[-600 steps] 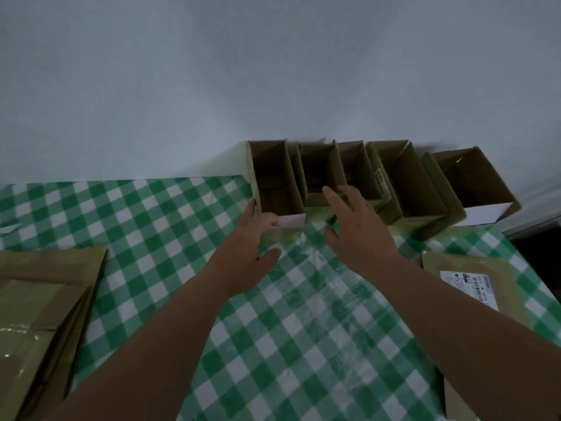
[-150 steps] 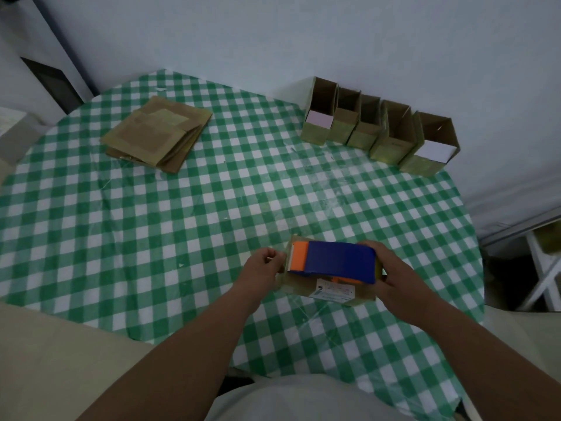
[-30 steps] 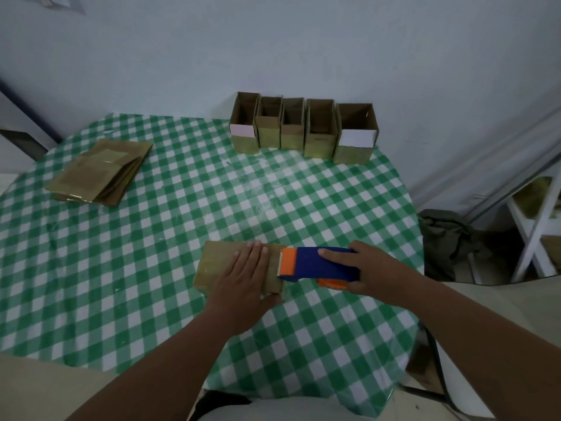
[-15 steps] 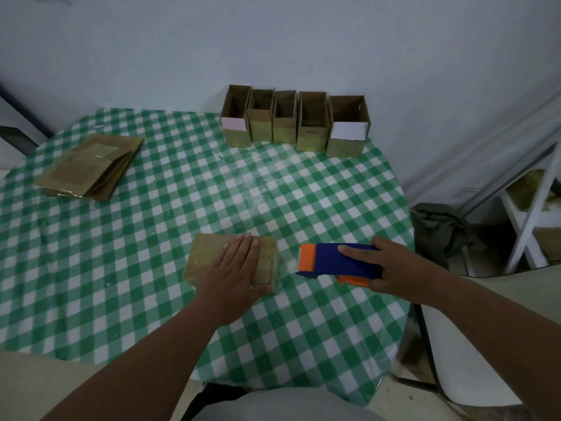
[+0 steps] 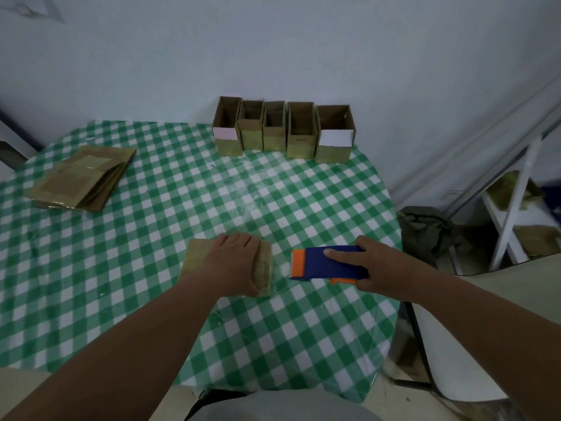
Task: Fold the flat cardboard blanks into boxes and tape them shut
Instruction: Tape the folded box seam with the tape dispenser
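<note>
Several flat blanks (image 5: 82,177) lie stacked at the far left of the checked tabletop (image 5: 151,238). Nearer us, our left hand (image 5: 233,262) rests on the box (image 5: 264,268) at the middle front, fingers curled over its far edge. Just right of it, apart from the box, our right hand (image 5: 379,265) grips the blue and orange tape gun (image 5: 328,262), forefinger laid along its top. Five open boxes (image 5: 285,132) stand in a row by the wall.
</note>
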